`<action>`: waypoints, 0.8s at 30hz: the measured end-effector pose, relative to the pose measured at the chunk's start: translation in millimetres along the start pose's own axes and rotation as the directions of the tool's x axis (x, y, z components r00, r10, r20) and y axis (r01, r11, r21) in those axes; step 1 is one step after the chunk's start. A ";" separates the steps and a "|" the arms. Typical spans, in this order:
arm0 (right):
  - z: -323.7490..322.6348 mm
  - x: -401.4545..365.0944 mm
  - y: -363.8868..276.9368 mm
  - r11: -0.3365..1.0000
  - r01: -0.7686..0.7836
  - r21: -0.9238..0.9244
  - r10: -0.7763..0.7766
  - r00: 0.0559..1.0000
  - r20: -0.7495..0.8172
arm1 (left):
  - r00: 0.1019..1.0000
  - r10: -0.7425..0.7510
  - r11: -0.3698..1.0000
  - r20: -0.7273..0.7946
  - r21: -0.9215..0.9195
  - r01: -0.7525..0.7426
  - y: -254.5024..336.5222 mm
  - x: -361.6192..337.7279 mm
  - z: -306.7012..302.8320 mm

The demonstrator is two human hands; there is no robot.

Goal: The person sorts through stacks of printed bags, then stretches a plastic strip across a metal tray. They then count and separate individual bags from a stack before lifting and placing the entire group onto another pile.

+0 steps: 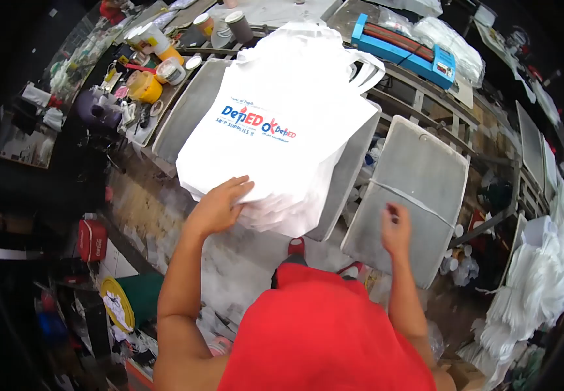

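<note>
A stack of white tote bags (262,169) lies on a grey board, the top one printed with blue and red lettering. My left hand (223,203) rests on the near edge of the stack, its fingers stretched over the top bag and the thumb apart. To the right, my right hand (396,228) is over a second grey board (415,176) with a pale strap across it. Its fingers are curled and slightly blurred. Something dark shows between them, too small to make out.
A blue machine with brown rollers (402,45) stands beyond the boards. Tubs and jars, including a yellow tub (144,86), crowd the bench at left. More white bags (523,287) hang at right. A green bin (135,300) and a red cooler (91,240) are on the left.
</note>
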State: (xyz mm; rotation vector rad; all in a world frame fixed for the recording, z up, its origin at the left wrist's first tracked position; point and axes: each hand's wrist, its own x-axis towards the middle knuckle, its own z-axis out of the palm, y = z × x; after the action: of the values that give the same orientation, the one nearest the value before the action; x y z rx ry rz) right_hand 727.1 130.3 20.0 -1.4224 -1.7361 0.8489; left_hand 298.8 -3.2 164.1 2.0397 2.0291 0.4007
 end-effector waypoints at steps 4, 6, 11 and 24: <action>69.4 11.0 -136.4 0.944 0.288 0.158 -0.321 0.911 0.260 | 0.918 -0.153 0.692 0.366 -0.623 0.364 -52.4 23.0 -21.6; 86.7 17.8 -178.3 0.919 0.350 0.183 -0.390 0.881 0.268 | 0.876 -0.156 0.826 0.456 -0.426 0.368 -61.8 39.1 -42.6; 123.8 29.1 -218.6 0.705 0.709 -0.008 -0.647 0.647 0.403 | 0.891 -0.109 0.853 -0.440 -0.501 -0.143 -40.5 53.7 -25.1; 124.5 35.1 -212.0 0.847 0.517 0.123 -0.473 0.630 0.615 | 0.928 0.071 0.782 0.367 -0.598 0.176 -60.2 33.9 -28.1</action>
State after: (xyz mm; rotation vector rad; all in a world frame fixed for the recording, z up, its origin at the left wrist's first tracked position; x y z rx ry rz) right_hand 509.2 122.9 138.9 -0.6119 -2.5219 1.0164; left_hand 232.6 30.6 169.9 1.4986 1.4540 0.5393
